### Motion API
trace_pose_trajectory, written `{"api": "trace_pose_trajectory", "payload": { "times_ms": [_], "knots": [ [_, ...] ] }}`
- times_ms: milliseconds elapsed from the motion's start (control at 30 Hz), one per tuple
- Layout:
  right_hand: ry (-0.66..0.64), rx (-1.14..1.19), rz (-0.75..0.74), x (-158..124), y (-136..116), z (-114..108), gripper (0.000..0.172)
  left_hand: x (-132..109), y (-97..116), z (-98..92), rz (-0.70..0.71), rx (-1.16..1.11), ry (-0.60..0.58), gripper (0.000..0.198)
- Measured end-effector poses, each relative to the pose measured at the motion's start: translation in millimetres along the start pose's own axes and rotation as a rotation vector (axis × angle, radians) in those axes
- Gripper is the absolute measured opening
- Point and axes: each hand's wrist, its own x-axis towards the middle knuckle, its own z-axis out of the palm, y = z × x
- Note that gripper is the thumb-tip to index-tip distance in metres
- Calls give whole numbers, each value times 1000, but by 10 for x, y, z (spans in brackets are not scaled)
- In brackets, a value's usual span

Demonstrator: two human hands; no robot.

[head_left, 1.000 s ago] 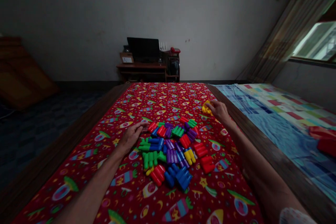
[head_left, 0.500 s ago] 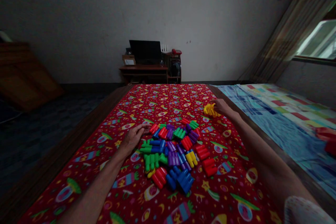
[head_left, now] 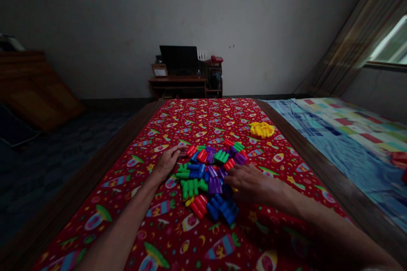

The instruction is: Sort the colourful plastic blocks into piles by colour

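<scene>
A pile of plastic building blocks with finger-like ridges, in green, blue, purple (head_left: 215,186) and red (head_left: 199,206), lies on the red patterned cloth (head_left: 203,112). At the pile's left edge rests my left hand (head_left: 168,161), its fingers stretched out to a red block (head_left: 191,150). My right hand (head_left: 249,181) reaches over the right side of the pile, palm down. A bit of a yellow block (head_left: 234,189) shows beneath it, but its fingertips are hidden. Farther back on the right sits a separate cluster of yellow blocks (head_left: 262,130).
Brown wooden edges (head_left: 288,135) border the cloth. To the right is a bed with a blue and checkered cover (head_left: 318,135). A desk (head_left: 178,82) with a monitor (head_left: 178,59) stands against the far wall, and a wooden cabinet (head_left: 41,89) at the left.
My right hand has left the yellow cluster and come back toward me, leftward, over the pile. The yellow blocks now lie free on the cloth. My left hand stays by the pile.
</scene>
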Motion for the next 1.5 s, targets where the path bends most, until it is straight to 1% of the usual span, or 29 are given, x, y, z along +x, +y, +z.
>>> {"api": "trace_pose_trajectory", "payload": {
  "times_ms": [67, 100, 167, 233, 267, 333, 400, 433, 467, 533, 633, 733, 767, 800, 867, 900, 933, 1000, 1033, 1067, 1133, 1167, 1200, 1233, 1267, 1300, 1367, 1433, 1500],
  "knots": [
    [109, 45, -40, -141, 19, 111, 27, -6, 19, 2, -2, -5, 0, 41],
    [130, 90, -64, -179, 46, 133, 28, -9, 28, 3, -4, -9, -3, 41],
    [101, 192, -103, -181, 132, 98, 27, -12, 42, 2, -8, -17, -9, 41],
    [74, 272, -88, -108, 277, -14, 28, -10, 47, 2, -12, -22, -9, 41],
    [99, 285, -53, -60, 379, -81, 30, -7, 46, 2, -13, -25, -6, 42],
    [225, 239, 69, 27, 646, -198, 37, 0, 42, 3, -15, -29, -2, 43],
    [364, 127, 237, 87, 978, -266, 42, 3, 41, 6, -14, -35, -5, 42],
    [393, 68, 330, 108, 1154, -280, 44, 3, 43, 8, -13, -38, -6, 42],
    [394, 16, 415, 126, 1328, -283, 46, 1, 46, 9, -11, -42, -8, 41],
    [351, -73, 547, 160, 1646, -269, 49, -3, 54, 11, -12, -52, -11, 40],
    [303, -163, 656, 209, 1993, -228, 52, -6, 67, 9, -16, -62, -16, 41],
    [269, -152, 696, 233, 2170, -189, 49, -3, 70, 4, -13, -64, -25, 42],
    [286, -136, 700, 233, 2193, -180, 46, -1, 68, 2, -13, -65, -26, 42],
    [330, -121, 705, 233, 2195, -175, 44, 0, 65, 1, -14, -65, -26, 43],
    [475, -82, 720, 240, 2120, -184, 39, -1, 54, -1, -19, -65, -20, 44],
    [548, -49, 724, 255, 2033, -198, 37, -4, 49, -1, -20, -64, -16, 43],
    [601, 1, 710, 280, 1907, -217, 36, -7, 45, 0, -20, -62, -10, 43],
    [624, 146, 608, 367, 1533, -254, 33, -15, 43, 4, -17, -56, -1, 41],
    [585, 238, 502, 425, 1290, -264, 31, -17, 45, 7, -17, -52, -1, 41],
    [520, 325, 361, 489, 1020, -259, 30, -19, 48, 11, -17, -48, -2, 40],
    [343, 412, 22, 618, 443, -191, 27, -19, 57, 19, -14, -44, -1, 39],
    [254, 395, -156, 676, 164, -124, 24, -18, 61, 22, -11, -43, 0, 39],
    [175, 332, -310, 725, -91, -35, 22, -17, 64, 24, -6, -42, 3, 39],
    [137, 238, -418, 764, -311, 69, 19, -15, 65, 25, -1, -41, 2, 39],
    [122, 123, -487, 792, -490, 182, 19, -15, 64, 24, 3, -41, 2, 40],
    [143, 18, -460, 805, -623, 294, 18, -14, 63, 23, 5, -42, 0, 40],
    [178, -130, -408, 792, -755, 482, 18, -15, 60, 19, 7, -46, 1, 40],
    [207, -193, -357, 735, -745, 583, 21, -16, 60, 18, 3, -46, 0, 39],
    [231, -201, -331, 669, -658, 595, 26, -17, 62, 21, -1, -41, 0, 38]
  ]
}}
